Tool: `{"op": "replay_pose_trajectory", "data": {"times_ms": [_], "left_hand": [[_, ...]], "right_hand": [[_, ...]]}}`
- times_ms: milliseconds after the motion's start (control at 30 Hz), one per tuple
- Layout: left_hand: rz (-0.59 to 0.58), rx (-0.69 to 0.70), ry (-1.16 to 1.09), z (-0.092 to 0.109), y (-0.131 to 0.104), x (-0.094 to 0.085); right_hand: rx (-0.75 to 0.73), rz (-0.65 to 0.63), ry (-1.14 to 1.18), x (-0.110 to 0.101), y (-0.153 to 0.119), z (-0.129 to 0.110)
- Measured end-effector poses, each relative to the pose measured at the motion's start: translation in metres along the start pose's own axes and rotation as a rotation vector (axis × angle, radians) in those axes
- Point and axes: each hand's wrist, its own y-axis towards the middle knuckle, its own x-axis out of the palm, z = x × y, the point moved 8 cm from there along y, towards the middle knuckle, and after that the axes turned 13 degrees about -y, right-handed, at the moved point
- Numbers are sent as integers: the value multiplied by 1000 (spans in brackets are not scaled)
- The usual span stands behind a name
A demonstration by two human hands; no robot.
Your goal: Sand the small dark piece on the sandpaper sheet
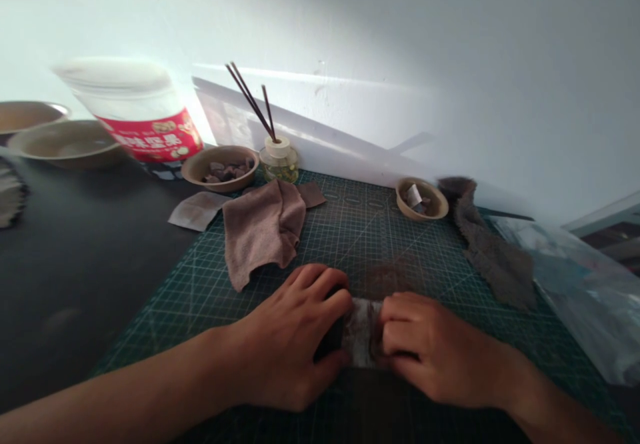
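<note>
A greyish-white flat sheet (361, 333) with dark brown stains lies between my hands, low over the green cutting mat (330, 247). At its left edge, my left hand (295, 331) grips it with bent fingers and the thumb below. My right hand (430, 347) is closed at the sheet's right side, fingers curled inward; whatever is under those fingertips is hidden. Beyond my left hand, a crumpled brown cloth (265, 231) rests on the mat. Brownish smudges mark the mat just past the sheet.
Behind are a bowl of brown lumps (225, 169), a reed diffuser (279, 157) and a smaller bowl (423, 201). A red-labelled tub (150, 124) stands left. A dark grey cloth (493, 257) and clear plastic bag (585, 291) lie right. The white wall (350, 44) bounds the back.
</note>
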Motion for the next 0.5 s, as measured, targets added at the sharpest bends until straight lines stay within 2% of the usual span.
{"op": "replay_pose_trajectory", "data": {"times_ms": [100,133,200,267,333,433,500], "left_hand": [[-5,3,6,1,0,0],[-6,1,9,1,1,0],[-9,-4,11,2,1,-1],[-19,-7,9,2,2,-1],[-22,-6,9,2,2,0],[-5,3,17,1,2,0],[4,5,17,1,1,0]], "right_hand": [[89,128,-71,-8,2,6],[118,135,-83,-9,2,9],[100,60,-57,-5,2,8],[17,-12,-12,1,1,1],[-11,33,-28,-1,0,-2],[109,156,-119,-11,0,8],[132,101,-110,-10,0,11]]}}
